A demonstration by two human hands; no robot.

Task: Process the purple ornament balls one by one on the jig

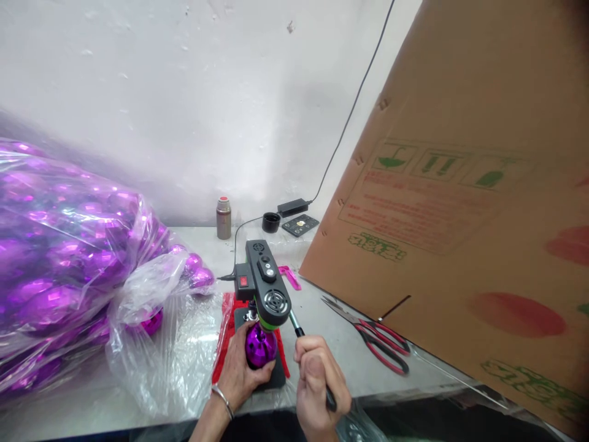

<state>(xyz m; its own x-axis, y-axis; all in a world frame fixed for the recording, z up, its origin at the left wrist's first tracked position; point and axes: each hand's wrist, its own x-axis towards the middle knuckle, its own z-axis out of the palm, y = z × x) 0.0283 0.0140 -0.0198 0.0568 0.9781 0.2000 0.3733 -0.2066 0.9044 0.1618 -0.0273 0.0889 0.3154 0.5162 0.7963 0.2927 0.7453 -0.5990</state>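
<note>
A shiny purple ball point(260, 347) sits under the head of a small black machine point(269, 282) with a red switch. My left hand point(242, 368), with a metal bangle at the wrist, is wrapped round the ball from the left and below. To the right, my right hand point(319, 383) is closed round the black grip of the machine's metal lever point(296, 322). The machine's dark base point(271, 379) rests on a red sheet point(225, 337) and is partly hidden by my left hand and the ball.
A big clear bag point(69, 258) of purple balls fills the left. Red-handled scissors point(381, 344) lie on the right beside a large cardboard box point(451, 202). Behind stand a flask point(223, 218), a black cup point(271, 222) and a power adapter point(293, 207) with its cable.
</note>
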